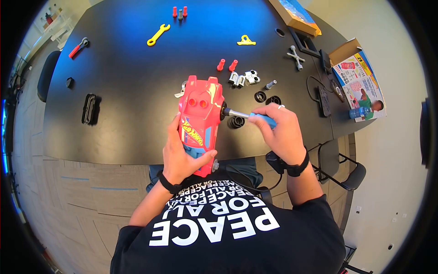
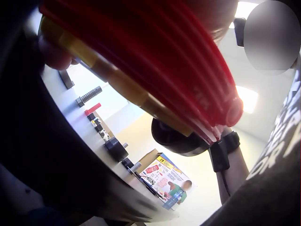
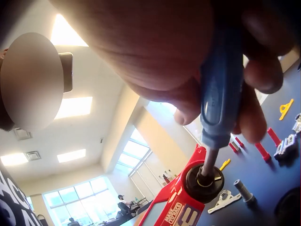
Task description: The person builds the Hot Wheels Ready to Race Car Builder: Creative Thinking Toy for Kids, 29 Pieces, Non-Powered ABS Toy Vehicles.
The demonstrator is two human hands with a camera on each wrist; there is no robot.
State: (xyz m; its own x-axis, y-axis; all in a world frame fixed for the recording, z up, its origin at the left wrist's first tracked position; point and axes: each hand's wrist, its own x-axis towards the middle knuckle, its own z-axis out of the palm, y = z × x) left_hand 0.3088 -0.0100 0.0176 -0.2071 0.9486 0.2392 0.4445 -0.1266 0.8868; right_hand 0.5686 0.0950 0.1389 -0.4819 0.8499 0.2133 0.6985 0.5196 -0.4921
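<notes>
Right fingers (image 1: 283, 132) curl round a blue-handled screwdriver (image 1: 238, 113), its tip at the black wheel (image 1: 223, 111) on the red toy car (image 1: 200, 118). Left hand (image 1: 182, 155) grips the car between thumb and fingers, over the table's near edge (image 1: 118, 153). Right of car: loose black wheels (image 1: 236, 122), printed box (image 1: 360, 77). Beyond car: red bolts (image 1: 221, 65), yellow wrench (image 1: 159, 35).

The left hand (image 1: 179, 155) grips, its thumb (image 1: 204, 159) spread apart from its fingers (image 1: 173, 130), the left forearm (image 1: 150, 203) slanting inward. The right hand (image 1: 284, 132), a little farther forward, curls into a grip, the right forearm (image 1: 301, 186) also angled inward.
</notes>
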